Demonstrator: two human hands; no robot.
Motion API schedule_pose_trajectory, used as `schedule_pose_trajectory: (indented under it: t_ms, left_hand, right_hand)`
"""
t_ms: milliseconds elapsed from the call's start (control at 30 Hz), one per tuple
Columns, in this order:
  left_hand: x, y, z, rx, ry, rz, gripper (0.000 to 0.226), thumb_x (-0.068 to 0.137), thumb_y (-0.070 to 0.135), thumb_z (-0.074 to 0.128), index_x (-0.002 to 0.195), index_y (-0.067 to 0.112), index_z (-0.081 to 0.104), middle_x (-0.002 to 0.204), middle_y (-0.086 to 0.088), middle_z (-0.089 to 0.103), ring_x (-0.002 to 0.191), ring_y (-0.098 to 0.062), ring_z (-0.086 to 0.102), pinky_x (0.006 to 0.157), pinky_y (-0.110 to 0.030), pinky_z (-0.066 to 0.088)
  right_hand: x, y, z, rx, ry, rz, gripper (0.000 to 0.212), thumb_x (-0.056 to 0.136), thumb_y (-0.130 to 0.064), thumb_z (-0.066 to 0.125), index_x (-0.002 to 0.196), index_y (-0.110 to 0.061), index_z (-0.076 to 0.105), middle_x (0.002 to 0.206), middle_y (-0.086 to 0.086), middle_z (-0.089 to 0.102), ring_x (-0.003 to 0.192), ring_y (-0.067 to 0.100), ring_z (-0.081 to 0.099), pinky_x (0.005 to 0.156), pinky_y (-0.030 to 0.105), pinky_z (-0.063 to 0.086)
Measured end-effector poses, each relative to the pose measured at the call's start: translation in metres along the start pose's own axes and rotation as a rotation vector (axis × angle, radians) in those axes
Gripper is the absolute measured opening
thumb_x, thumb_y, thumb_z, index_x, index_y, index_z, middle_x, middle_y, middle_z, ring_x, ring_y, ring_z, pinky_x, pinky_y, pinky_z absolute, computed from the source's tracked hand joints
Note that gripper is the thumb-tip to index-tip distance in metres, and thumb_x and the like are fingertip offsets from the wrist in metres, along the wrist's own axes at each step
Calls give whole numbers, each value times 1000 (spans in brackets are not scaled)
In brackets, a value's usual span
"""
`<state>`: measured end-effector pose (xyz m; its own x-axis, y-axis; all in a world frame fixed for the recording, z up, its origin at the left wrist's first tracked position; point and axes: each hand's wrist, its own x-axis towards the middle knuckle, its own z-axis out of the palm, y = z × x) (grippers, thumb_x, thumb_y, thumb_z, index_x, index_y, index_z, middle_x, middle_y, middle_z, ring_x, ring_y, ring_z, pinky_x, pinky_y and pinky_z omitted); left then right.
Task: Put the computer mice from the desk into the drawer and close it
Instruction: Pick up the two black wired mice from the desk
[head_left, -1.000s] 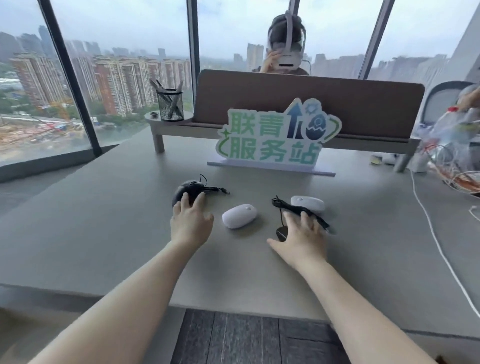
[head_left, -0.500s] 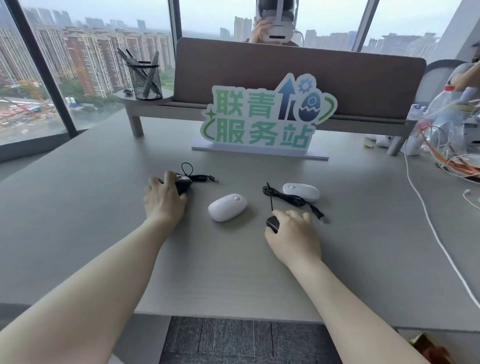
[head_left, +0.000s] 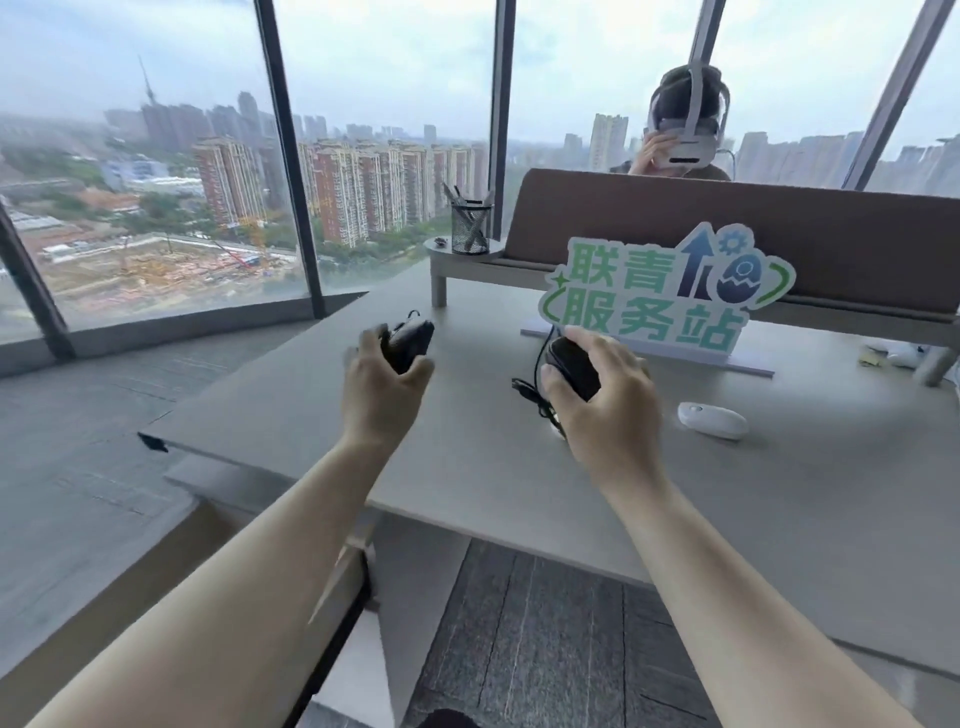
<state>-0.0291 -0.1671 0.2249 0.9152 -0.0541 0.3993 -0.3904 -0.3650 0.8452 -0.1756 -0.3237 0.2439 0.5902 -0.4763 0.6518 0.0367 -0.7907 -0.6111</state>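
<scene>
The left hand is closed around a black wired mouse, fingers curled over its far side and thumb on the near side, and holds it lifted clear of the grey desk above the desk's left end; a short loop of its cable shows just above the mouse body; the right hand grips a second black wired mouse from above, thumb on the left flank and fingers wrapped over the top and right, also raised off the desk surface; that mouse's black cable loops up behind it and hangs down in a bundle to the left of the palm, its lower end close to the desk; whether it touches cannot be told; a white wireless mouse lies flat on the desk just to the right of the right hand, apart from it; behind both hands a green-and-white sign with Chinese characters stands upright on a pale base, in front of a brown desk divider; to the left of the divider a black mesh pen holder sits on a low grey riser shelf; a person wearing a white headset sits beyond the divider, one hand raised to the headset; below the desk's near left corner the top of a light cabinet unit is visible, too blurred to tell whether a drawer is open.
</scene>
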Motion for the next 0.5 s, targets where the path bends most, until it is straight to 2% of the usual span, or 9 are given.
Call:
schedule_pose_trajectory:
  t_ms: [100, 200, 367, 500]
  left_hand:
    - [-8, -5, -60, -16, 101, 32, 55, 80, 26, 62, 131, 13, 48, 122, -14, 55, 101, -24, 52, 86, -31, 42]
    - [-23, -20, -116, 11, 177, 0, 57, 76, 34, 59, 130, 18, 47, 117, -9, 58, 97, -29, 58, 83, -42, 52]
    - [-57, -74, -178, 107, 284, -98, 47, 81, 21, 62, 126, 13, 51, 109, -4, 56, 96, -21, 52, 77, -31, 38]
    - [-86, -133, -202, 140, 237, -212, 47, 82, 21, 64, 126, 14, 50, 110, -2, 55, 101, -22, 54, 81, -32, 40]
  right_hand:
    - [-11, -51, 14, 138, -43, -54, 42, 86, -37, 58, 125, -23, 59, 121, -2, 62, 112, 19, 48, 92, 29, 38]
    - [-29, -93, 38, 253, -117, -84, 42, 86, -39, 59, 126, -26, 58, 120, -5, 61, 111, 15, 49, 90, 25, 38]
    - [-76, -133, 96, 332, -296, -93, 40, 89, -35, 63, 127, -26, 58, 111, -15, 56, 106, 9, 46, 79, 3, 30]
    - [-118, -137, 153, 349, -487, -43, 41, 89, -36, 64, 128, -25, 58, 119, -8, 63, 112, 12, 48, 82, 7, 31]
